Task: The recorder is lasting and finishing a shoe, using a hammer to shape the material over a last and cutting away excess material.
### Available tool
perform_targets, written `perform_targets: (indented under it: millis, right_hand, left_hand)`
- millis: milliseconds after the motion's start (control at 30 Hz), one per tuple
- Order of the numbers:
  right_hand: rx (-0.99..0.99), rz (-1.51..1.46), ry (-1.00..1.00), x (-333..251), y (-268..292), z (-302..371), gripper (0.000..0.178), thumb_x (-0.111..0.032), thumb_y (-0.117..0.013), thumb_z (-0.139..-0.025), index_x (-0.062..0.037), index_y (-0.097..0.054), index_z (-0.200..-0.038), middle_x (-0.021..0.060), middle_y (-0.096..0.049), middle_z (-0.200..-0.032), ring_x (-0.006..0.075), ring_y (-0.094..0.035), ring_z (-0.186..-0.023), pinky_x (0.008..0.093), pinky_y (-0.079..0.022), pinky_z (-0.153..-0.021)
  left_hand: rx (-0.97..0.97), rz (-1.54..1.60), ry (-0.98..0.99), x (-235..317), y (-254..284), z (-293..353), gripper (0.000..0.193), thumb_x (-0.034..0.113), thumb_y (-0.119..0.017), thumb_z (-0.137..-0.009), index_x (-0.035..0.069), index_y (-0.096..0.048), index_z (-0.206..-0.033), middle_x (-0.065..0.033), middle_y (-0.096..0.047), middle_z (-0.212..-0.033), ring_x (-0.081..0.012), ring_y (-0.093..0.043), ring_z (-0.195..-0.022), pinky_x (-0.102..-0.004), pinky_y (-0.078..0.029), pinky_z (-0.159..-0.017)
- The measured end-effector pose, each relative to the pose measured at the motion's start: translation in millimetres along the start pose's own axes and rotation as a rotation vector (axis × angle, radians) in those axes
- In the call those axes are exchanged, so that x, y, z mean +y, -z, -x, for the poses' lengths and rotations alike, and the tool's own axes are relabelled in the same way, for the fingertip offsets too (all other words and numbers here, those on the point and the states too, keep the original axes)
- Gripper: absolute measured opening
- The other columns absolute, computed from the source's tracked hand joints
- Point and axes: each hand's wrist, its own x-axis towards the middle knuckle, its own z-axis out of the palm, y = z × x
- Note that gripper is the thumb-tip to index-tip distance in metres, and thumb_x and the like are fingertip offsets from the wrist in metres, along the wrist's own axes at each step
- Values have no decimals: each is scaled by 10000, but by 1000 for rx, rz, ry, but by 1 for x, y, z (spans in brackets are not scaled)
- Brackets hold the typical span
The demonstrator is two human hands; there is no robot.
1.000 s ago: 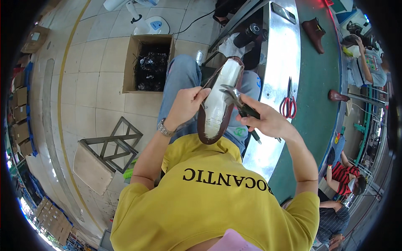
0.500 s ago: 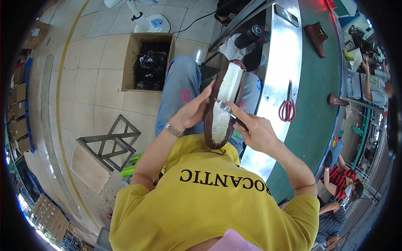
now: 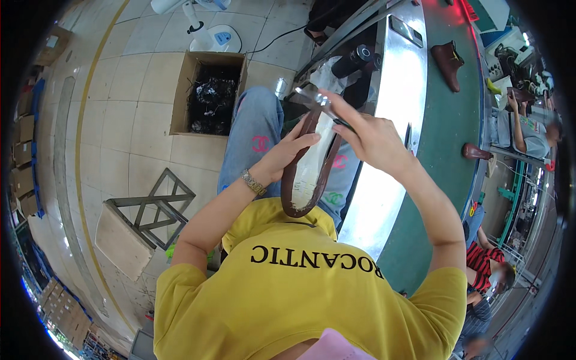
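Note:
A brown shoe [image 3: 290, 186] lies sole side up over my lap, its white underside [image 3: 312, 159] framed by the brown edge. My left hand [image 3: 279, 157] wraps its left side, with the thumb over the white underside. In my right hand [image 3: 378, 139] are metal-jawed pliers [image 3: 312, 98], blurred by motion. Their jaws are over the shoe's far end; I cannot tell whether they touch it. My right fingers close round the handles and hide most of them.
At my right runs a shiny metal ledge [image 3: 384, 180] with a phone [image 3: 405, 30], beside a green work surface [image 3: 435, 156] carrying a brown boot [image 3: 447, 66]. Ahead, a cardboard box [image 3: 178, 99] holds black scraps. A folding stool [image 3: 123, 240] is at left; co-workers sit beyond the surface.
The pliers have moved from the middle of the shoe's underside to its far end. My left thumb now rests over the white part. My right hand and arm now mostly cover the red-handled scissors.

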Motion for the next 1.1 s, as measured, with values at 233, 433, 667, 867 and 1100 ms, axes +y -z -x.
perform_targets:
  millis: [233, 433, 667, 867, 1100]
  right_hand:
    - [44, 73, 43, 6, -7, 6, 672, -237, -571, -946, -290, -238, -1526, 134, -596, -574, 307, -602, -485, 414, -474, -442]
    - [-237, 241, -63, -1, -13, 13, 678, -210, -587, -943, -252, -246, -1527, 116, -586, -583, 310, -611, -517, 423, -457, -482]
    - [-219, 127, -109, 2, -41, 29, 744, -198, -618, -907, -243, -224, -1536, 117, -590, -575, 296, -606, -470, 397, -463, -425]
    - [-51, -22, -55, -27, -23, 29, 730, -191, -611, -908, -227, -232, -1531, 123, -585, -565, 316, -613, -486, 418, -476, -450]
    - [-146, 50, -88, -28, -19, 34, 677, -200, -587, -925, -212, -254, -1514, 122, -585, -545, 337, -607, -489, 445, -474, -454]
  left_hand:
    - [-37, -73, -8, 2, 9, 0, 737, 242, -590, -960, 138, -168, -1555, -51, -384, -1481, -160, -430, -1302, -317, -391, -1057]
    - [39, -123, 7, -6, 16, 3, 720, 291, -635, -925, 140, -259, -1520, -74, -490, -1364, -164, -509, -1200, -318, -451, -977]
    - [0, -117, 140, 6, 13, 6, 781, 218, -730, -848, 138, -297, -1494, -66, -514, -1322, -166, -525, -1173, -335, -462, -965]
    - [-59, -110, 128, 3, 23, 12, 802, 201, -733, -853, 128, -267, -1502, -62, -501, -1328, -167, -510, -1205, -342, -448, -995]
    - [-83, 316, 108, -20, 22, 44, 702, 334, -551, -988, 153, -170, -1548, -30, -358, -1503, -140, -370, -1355, -336, -347, -1100]
